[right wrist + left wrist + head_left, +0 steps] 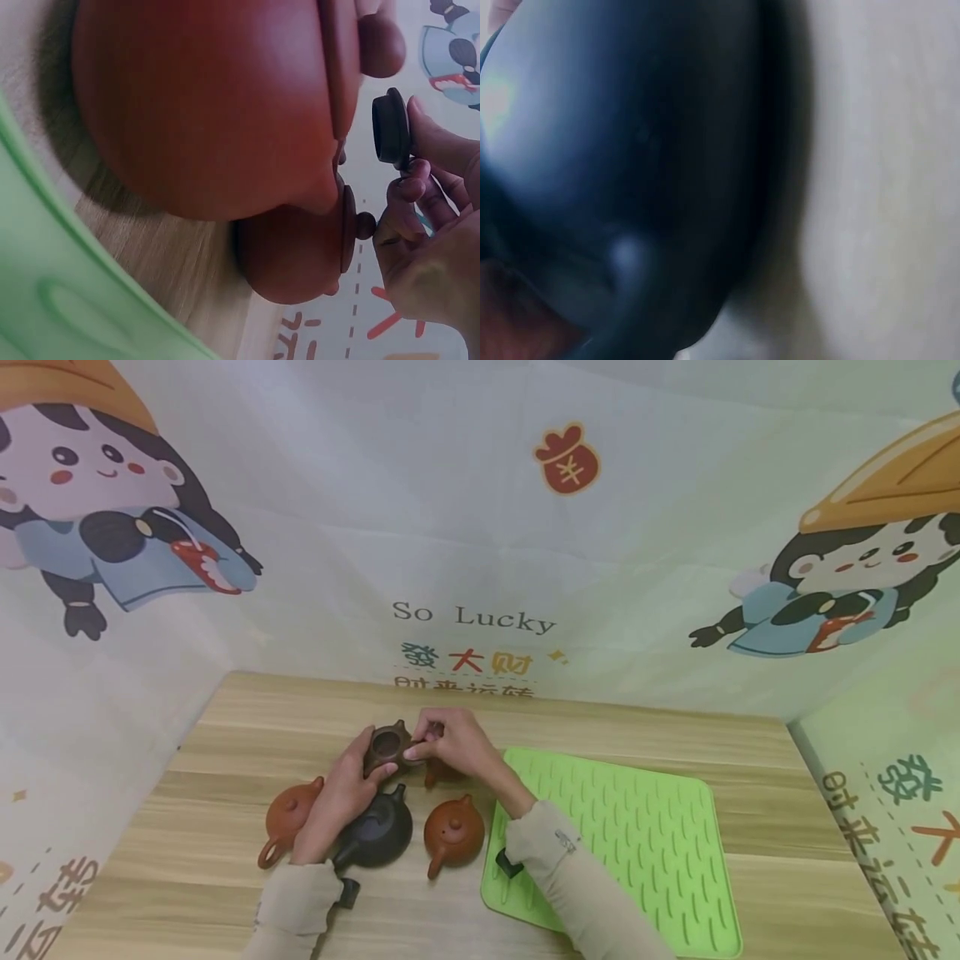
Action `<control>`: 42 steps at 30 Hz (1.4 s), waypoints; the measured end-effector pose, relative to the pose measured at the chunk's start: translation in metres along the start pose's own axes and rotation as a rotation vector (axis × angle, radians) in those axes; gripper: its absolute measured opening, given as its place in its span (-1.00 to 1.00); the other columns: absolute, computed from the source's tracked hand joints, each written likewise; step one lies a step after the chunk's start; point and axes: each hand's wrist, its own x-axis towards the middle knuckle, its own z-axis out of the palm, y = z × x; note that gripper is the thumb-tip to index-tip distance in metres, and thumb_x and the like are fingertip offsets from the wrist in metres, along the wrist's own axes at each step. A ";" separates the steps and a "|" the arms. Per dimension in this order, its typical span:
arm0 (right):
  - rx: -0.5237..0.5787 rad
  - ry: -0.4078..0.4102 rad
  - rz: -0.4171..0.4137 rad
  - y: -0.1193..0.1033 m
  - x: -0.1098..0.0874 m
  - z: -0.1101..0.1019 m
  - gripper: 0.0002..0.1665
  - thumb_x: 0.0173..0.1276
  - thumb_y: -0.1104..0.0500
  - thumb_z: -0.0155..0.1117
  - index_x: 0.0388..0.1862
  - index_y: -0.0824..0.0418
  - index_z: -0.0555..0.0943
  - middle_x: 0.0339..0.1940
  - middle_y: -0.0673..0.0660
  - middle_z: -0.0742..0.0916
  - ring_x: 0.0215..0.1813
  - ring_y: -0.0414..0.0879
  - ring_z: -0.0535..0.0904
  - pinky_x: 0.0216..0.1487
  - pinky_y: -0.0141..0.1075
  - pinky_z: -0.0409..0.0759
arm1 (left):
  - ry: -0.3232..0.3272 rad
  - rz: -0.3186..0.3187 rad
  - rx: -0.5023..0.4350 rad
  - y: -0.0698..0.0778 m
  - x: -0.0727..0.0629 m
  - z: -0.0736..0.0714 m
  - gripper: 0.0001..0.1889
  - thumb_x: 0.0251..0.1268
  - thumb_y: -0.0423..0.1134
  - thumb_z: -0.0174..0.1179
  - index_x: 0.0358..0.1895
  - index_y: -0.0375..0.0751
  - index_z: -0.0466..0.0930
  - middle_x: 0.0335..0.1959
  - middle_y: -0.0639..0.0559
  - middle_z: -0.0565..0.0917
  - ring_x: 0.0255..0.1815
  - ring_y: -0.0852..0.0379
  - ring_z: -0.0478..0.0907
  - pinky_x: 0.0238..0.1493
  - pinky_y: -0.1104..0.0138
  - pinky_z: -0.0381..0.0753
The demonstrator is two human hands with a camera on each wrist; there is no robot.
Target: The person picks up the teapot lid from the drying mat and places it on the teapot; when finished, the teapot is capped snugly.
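Note:
My left hand (349, 783) grips a small dark brown teapot (377, 763) by its side, the thumb near its front. The pot's round mouth is uncovered and faces up. Just right of that opening, my right hand (454, 742) pinches a dark lid (391, 129) between thumb and fingers. In the right wrist view the lid is seen edge-on, above a reddish-brown teapot (300, 251). Under my left wrist a black teapot (387, 828) stands on the table; its glossy side (622, 112) fills much of the left wrist view, blurred.
An orange-brown teapot (291, 808) stands left of my left forearm. A lidded reddish teapot (454, 830) is right of the black one, and another (442, 772) is partly hidden beneath my right hand. A green ridged mat (637, 843) lies on the wooden table (202, 827) under my right forearm.

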 end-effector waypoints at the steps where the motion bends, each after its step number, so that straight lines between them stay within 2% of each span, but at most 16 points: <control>1: -0.004 -0.004 0.005 -0.001 0.001 0.001 -0.78 0.31 0.22 0.70 -0.36 0.22 0.74 -0.49 -0.03 0.63 -0.43 -0.31 0.42 -0.31 -0.46 0.40 | -0.002 0.000 0.003 0.000 0.000 0.000 -0.12 0.60 -0.09 0.38 0.73 -0.44 0.13 0.61 -0.54 0.38 0.58 -0.51 0.40 0.48 -0.33 0.47; 5: -0.018 -0.011 0.029 -0.004 0.005 0.003 -0.78 0.31 0.20 0.70 -0.36 0.20 0.75 -0.48 -0.03 0.65 -0.42 -0.30 0.43 -0.31 -0.46 0.39 | -0.010 -0.010 -0.001 -0.001 0.001 0.000 -0.13 0.60 -0.16 0.38 0.73 -0.45 0.10 0.62 -0.54 0.36 0.60 -0.51 0.38 0.50 -0.34 0.44; 13: -0.075 0.013 0.065 -0.005 0.018 0.011 -0.76 0.27 0.10 0.74 -0.36 0.13 0.77 -0.43 -0.03 0.75 -0.40 -0.32 0.51 -0.29 -0.41 0.48 | -0.014 -0.013 -0.008 -0.003 0.001 0.000 -0.14 0.62 -0.16 0.36 0.73 -0.43 0.11 0.62 -0.55 0.35 0.60 -0.52 0.36 0.52 -0.35 0.42; 18: -0.123 0.015 0.093 -0.003 0.024 0.020 -0.75 0.26 0.07 0.75 -0.37 0.10 0.77 -0.40 -0.05 0.77 -0.36 -0.30 0.54 -0.30 -0.39 0.47 | -0.021 -0.018 -0.011 -0.004 0.001 0.000 -0.14 0.62 -0.16 0.36 0.74 -0.43 0.11 0.64 -0.53 0.34 0.62 -0.50 0.34 0.54 -0.34 0.40; 24: -0.164 -0.003 0.086 -0.005 0.027 0.025 -0.76 0.30 0.05 0.73 -0.37 0.05 0.77 -0.37 -0.07 0.78 -0.33 -0.28 0.56 -0.29 -0.41 0.48 | -0.018 -0.019 -0.009 -0.005 0.001 0.000 -0.13 0.59 -0.15 0.39 0.73 -0.41 0.12 0.63 -0.52 0.36 0.61 -0.51 0.35 0.54 -0.34 0.40; 31: -0.181 0.035 0.069 -0.006 0.033 0.029 -0.75 0.28 0.04 0.74 -0.36 0.09 0.78 -0.35 0.00 0.83 -0.33 -0.26 0.61 -0.28 -0.43 0.49 | -0.010 -0.017 0.003 0.000 0.001 -0.001 -0.13 0.59 -0.07 0.39 0.72 -0.39 0.16 0.60 -0.52 0.40 0.59 -0.50 0.39 0.52 -0.33 0.43; 35: -0.213 0.039 0.069 -0.006 0.036 0.031 -0.74 0.27 0.01 0.74 -0.35 0.08 0.79 -0.34 -0.01 0.84 -0.30 -0.24 0.64 -0.28 -0.42 0.51 | 0.002 -0.008 0.008 0.005 -0.001 -0.001 -0.14 0.58 -0.10 0.40 0.71 -0.41 0.18 0.59 -0.52 0.42 0.57 -0.51 0.41 0.50 -0.33 0.45; 42: -0.230 0.036 0.081 -0.005 0.039 0.034 -0.74 0.27 -0.01 0.74 -0.35 0.07 0.79 -0.31 -0.01 0.85 -0.26 -0.21 0.67 -0.27 -0.41 0.51 | 0.013 0.000 0.000 0.004 -0.002 -0.001 -0.16 0.58 -0.19 0.39 0.70 -0.46 0.17 0.57 -0.56 0.42 0.57 -0.53 0.40 0.51 -0.35 0.43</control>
